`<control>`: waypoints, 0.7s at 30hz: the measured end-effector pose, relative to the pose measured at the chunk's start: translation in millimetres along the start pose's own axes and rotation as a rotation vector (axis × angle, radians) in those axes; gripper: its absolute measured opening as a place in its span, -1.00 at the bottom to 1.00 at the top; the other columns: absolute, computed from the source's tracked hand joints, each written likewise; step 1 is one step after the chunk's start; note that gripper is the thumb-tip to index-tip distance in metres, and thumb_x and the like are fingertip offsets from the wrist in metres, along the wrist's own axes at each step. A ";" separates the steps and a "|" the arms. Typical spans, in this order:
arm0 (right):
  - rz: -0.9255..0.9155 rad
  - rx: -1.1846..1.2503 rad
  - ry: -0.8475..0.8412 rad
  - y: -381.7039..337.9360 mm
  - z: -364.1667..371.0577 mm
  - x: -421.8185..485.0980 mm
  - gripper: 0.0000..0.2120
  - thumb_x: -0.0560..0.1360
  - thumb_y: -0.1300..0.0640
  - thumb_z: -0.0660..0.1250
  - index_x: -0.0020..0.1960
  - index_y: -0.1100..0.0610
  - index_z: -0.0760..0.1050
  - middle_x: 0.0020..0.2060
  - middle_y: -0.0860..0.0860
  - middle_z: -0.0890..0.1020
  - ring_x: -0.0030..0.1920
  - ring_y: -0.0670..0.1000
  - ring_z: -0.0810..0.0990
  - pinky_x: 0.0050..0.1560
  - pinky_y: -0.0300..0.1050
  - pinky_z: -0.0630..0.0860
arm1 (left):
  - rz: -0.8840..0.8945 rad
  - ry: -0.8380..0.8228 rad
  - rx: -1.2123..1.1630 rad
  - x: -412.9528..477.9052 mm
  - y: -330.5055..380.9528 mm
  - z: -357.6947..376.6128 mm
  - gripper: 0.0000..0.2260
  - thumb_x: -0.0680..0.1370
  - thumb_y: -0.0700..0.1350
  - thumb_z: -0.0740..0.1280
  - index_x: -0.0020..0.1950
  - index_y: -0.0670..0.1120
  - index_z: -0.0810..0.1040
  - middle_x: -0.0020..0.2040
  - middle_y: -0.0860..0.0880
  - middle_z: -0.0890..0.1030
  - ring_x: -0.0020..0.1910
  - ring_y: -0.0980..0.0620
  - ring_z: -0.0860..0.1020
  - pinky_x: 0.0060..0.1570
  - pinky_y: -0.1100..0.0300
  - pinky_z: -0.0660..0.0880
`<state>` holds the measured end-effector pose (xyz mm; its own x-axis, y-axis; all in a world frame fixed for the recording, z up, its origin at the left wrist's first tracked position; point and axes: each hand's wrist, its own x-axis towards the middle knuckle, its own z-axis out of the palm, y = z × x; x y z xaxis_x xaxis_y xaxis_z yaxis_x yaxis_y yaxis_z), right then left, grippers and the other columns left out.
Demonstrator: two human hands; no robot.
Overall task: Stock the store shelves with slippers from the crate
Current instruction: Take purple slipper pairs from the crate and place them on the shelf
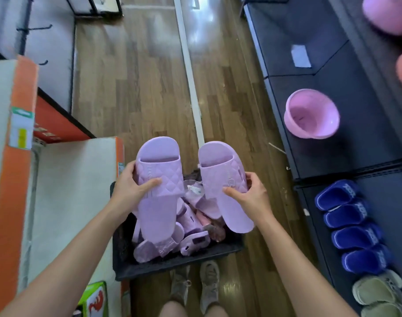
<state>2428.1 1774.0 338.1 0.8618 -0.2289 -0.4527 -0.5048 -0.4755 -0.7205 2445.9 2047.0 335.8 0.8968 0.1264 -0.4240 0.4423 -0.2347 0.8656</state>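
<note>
We log the left slipper (165, 175) and right slipper (218, 177) as lilac, soft-looking plastic or foam. Both are matt, with smooth soles and straps quilted in relief. The crate (145, 269) is dark, matt plastic. The floor (138, 88) is wood-grain plank, glossy, with glare at the far end. On the right, the basin (312, 113) is glossy pink plastic. The shelf (355, 156) is dark and matt, material unclear. The blue slippers (351, 227), near right, are smooth. The boxes (69, 179) on the left look like matt card.

The crate (172, 268) sits on the floor (138, 88) between boxes (69, 191) at left and the shelf (367, 156) at right, slippers (149, 250) heaped in it.
</note>
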 end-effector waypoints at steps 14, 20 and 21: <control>-0.294 0.041 0.243 -122.3 -137.0 -118.9 -0.49 0.25 -0.11 0.54 0.09 -0.04 0.40 -0.02 -0.11 0.57 -0.04 -0.07 0.55 -0.07 -0.04 0.55 | 0.338 -0.212 -0.021 -83.9 208.0 -30.5 -0.37 0.10 0.15 0.51 0.15 0.11 0.50 0.02 0.07 0.64 -0.04 0.08 0.60 -0.08 0.13 0.53; -0.338 0.131 0.341 -128.9 -192.8 -168.8 -0.56 0.29 -0.03 0.53 0.06 -0.13 0.39 -0.07 -0.26 0.54 -0.09 -0.27 0.51 -0.19 -0.28 0.46 | 0.432 -0.330 -0.049 -126.8 268.4 -13.0 -0.34 0.06 0.13 0.57 0.14 0.15 0.51 0.02 0.05 0.65 -0.02 0.02 0.62 -0.02 -0.05 0.57; -0.339 0.137 0.367 -126.7 -202.3 -175.8 -0.57 0.29 -0.04 0.53 0.04 -0.16 0.38 -0.09 -0.28 0.53 -0.10 -0.29 0.51 -0.20 -0.30 0.44 | 0.457 -0.352 -0.037 -134.4 276.3 -6.8 -0.34 0.10 0.11 0.55 0.18 0.11 0.50 0.04 0.03 0.65 0.01 -0.01 0.61 -0.02 -0.06 0.57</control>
<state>2350.7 1702.6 615.2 0.9265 -0.3761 0.0141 -0.1753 -0.4645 -0.8681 2447.5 1971.7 633.7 0.9489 -0.3092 -0.0625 0.0144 -0.1555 0.9877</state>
